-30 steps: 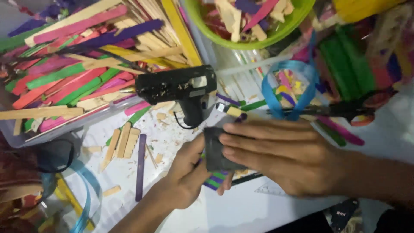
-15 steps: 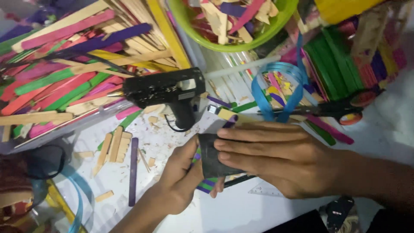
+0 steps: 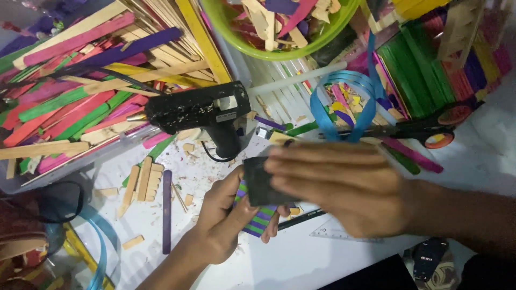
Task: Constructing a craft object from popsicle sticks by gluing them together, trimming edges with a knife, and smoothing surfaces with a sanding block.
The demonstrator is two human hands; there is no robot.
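Pressing: right hand [image 3: 344,188] flat on dark block [image 3: 260,182] | left hand [image 3: 226,217] clamps striped panel [image 3: 258,219] edge

white tabletop [image 3: 322,258] carried a black glue gun [image 3: 199,113], loose purple stick [image 3: 167,212], wood offcuts [image 3: 144,180], clear ruler [image 3: 336,231], scissors [image 3: 430,129].
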